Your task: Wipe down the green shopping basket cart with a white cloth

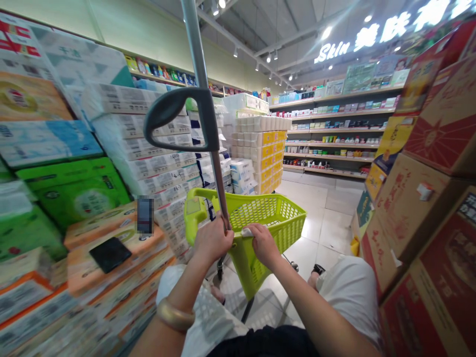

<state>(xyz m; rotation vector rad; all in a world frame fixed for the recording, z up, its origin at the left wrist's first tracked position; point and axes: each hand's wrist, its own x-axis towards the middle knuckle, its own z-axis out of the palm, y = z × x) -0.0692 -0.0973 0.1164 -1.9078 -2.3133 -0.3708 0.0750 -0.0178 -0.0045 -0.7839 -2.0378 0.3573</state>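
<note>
A lime-green shopping cart (243,267) with a perforated basket stands in front of me, between my knees. A grey metal pole (201,54) rises at its near end, with a dark grey loop-shaped handle (212,121) partway up. My left hand (212,242) is wrapped round the pole's low part, close to the basket rim. On the rim just to its right, my right hand (263,244) is closed with its fingers bent over a small white piece (246,231), which looks like a tissue or wipe. The fingers partly hide that piece.
Packs of tissue paper (148,134) are stacked high at left. A black flat object (110,254) and a blurred-out phone-like item (145,214) lie on orange packs. Cardboard boxes (412,203) line the right side. Shelves (334,116) of small goods stand behind the tiled floor (316,198).
</note>
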